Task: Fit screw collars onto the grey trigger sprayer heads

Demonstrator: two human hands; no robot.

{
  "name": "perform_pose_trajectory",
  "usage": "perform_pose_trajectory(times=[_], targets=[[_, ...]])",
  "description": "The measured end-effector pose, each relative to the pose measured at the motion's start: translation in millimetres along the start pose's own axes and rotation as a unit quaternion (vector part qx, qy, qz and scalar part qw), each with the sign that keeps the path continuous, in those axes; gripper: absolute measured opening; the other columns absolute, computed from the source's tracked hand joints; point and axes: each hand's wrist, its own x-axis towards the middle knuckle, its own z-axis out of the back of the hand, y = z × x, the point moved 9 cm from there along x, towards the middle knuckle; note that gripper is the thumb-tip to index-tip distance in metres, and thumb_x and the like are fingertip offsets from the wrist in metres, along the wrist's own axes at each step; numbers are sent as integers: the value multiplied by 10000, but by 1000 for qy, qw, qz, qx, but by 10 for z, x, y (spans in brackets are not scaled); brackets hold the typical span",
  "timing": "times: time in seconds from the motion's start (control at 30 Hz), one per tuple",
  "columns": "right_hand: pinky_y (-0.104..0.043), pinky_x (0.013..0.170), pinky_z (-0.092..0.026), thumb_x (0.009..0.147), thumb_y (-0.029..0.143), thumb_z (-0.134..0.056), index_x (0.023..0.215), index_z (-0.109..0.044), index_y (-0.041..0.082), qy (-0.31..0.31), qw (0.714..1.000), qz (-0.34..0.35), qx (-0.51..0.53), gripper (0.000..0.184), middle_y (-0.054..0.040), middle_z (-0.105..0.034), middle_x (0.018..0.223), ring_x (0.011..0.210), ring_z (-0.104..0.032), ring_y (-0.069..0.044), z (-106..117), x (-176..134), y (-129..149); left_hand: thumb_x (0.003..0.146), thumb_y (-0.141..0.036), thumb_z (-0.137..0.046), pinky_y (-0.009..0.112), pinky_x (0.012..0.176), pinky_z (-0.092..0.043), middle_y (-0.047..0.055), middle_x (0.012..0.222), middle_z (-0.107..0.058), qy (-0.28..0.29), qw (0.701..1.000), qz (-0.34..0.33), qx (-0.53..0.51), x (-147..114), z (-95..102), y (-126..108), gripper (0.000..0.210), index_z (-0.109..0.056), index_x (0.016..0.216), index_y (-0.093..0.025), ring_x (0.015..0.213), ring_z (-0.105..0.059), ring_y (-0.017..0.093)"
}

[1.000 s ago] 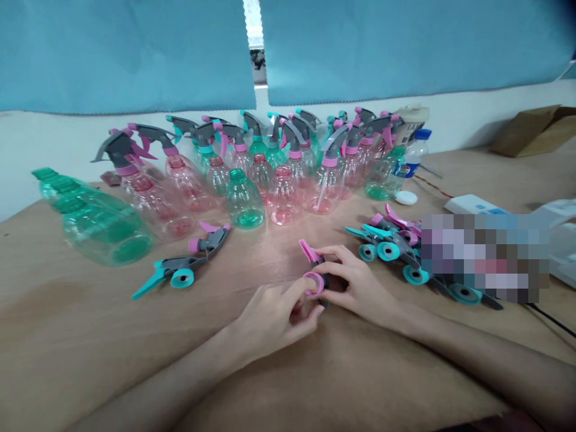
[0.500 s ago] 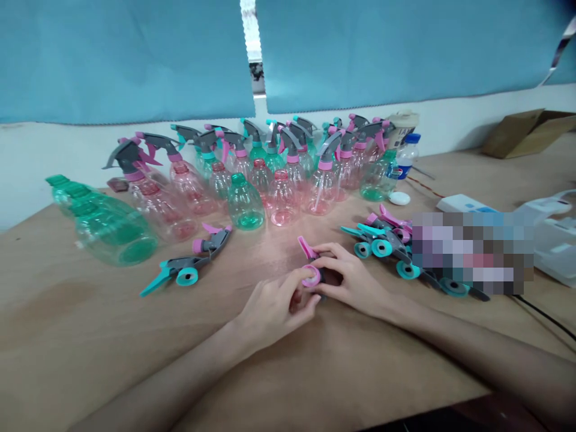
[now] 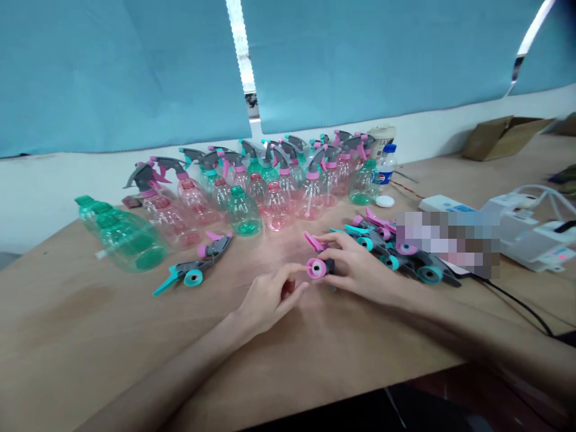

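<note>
Blue sheeting [image 3: 135,72] hangs behind a wooden tabletop [image 3: 112,342] crowded with clear green and pink bottles [image 3: 245,213].
Bottles stand in rows toward the back, many topped with sprayers; a cardboard box [image 3: 486,144] sits at far right, near the wall. Loose spray tops [image 3: 429,275] lie heaped beyond the right hand [image 3: 355,267], and two others [image 3: 193,277] lie to the left. That right hand grips a pink-and-grey spray head [image 3: 320,267] at front centre, its round pink collar [image 3: 310,270] facing the viewer. The left hand [image 3: 265,297] is half open, thumb and forefinger apart, forefinger tip at the collar's edge.
</note>
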Motion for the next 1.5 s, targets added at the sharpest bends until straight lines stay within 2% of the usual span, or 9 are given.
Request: perform_pose_trajectory(times=[0.23,0.37,0.5,0.67,0.87,1.07,1.23,1.3,1.5], targets=[[-452,938,-448,800,347,-623,957,-662,203,-18,992,-33,-122,217,-114,-545,1171,1110,-529,-285,698,-83,-375,930,-312,-407,233,565,-436,-31,717,-575,-2,1000,10,23,68,-44,-42,220,-487,1094,-187,557,-541,111],[-450,867,-480,781,374,-617,901,-685,207,51,975,-90,-196,216,-112,-594,1108,1037,-569,-303,857,-31,-759,914,-280,-426,241,562,-444,-24,729,-597,11,999,24,34,108,-70,-32,185,-495,1058,-187,564,-558,120],[-443,795,-493,755,349,-626,876,-697,213,160,953,-124,-225,195,-112,-637,1085,994,-595,-322,718,-35,-1023,905,-248,-425,252,578,-455,-15,731,-614,21,997,44,60,79,-1,26,181,-505,1054,-184,574,-570,129],[-403,767,-483,717,279,-662,1118,-638,202,176,951,-113,-228,410,-134,-636,1092,996,-597,-322,625,-43,-954,897,-265,-434,246,573,-457,-12,756,-624,1,992,82,97,-75,303,183,194,-512,1063,-202,593,-583,132],[-460,849,-455,775,382,-631,1148,-619,231,183,958,-65,-211,402,-120,-622,1140,1025,-581,-332,451,65,-525,899,-323,-455,264,615,-486,21,866,-630,-72,970,159,168,-416,880,621,179,-537,1018,-216,691,-604,159],[-442,856,-487,775,320,-662,1095,-640,192,235,965,7,-113,345,-131,-617,1133,1067,-572,-320,-135,318,145,887,-402,-463,434,952,-405,88,1090,-602,-126,939,164,273,-635,1296,1114,288,-560,1073,-206,1076,-531,280],[-405,842,-506,766,357,-682,1043,-646,193,276,957,40,-79,323,-124,-593,1148,1061,-578,-293,-644,557,538,875,-494,-449,470,1031,-325,155,1362,-455,-76,932,189,299,-582,1180,1407,526,-466,1279,-158,1278,-381,323],[-410,851,-502,781,360,-667,1071,-630,193,273,959,49,-64,336,-121,-575,1172,1063,-575,-285,-748,645,615,879,-519,-433,516,975,-363,168,1338,-485,-15,932,237,272,-579,1015,1490,560,-439,1319,-172,1227,-439,350],[-385,918,-464,846,273,-600,1116,-595,212,188,980,67,1,277,-79,-576,1177,1089,-555,-224,-679,820,609,891,-442,-469,440,959,-396,94,1264,-565,15,954,194,230,-578,629,986,455,-467,1298,-240,1155,-510,276]])
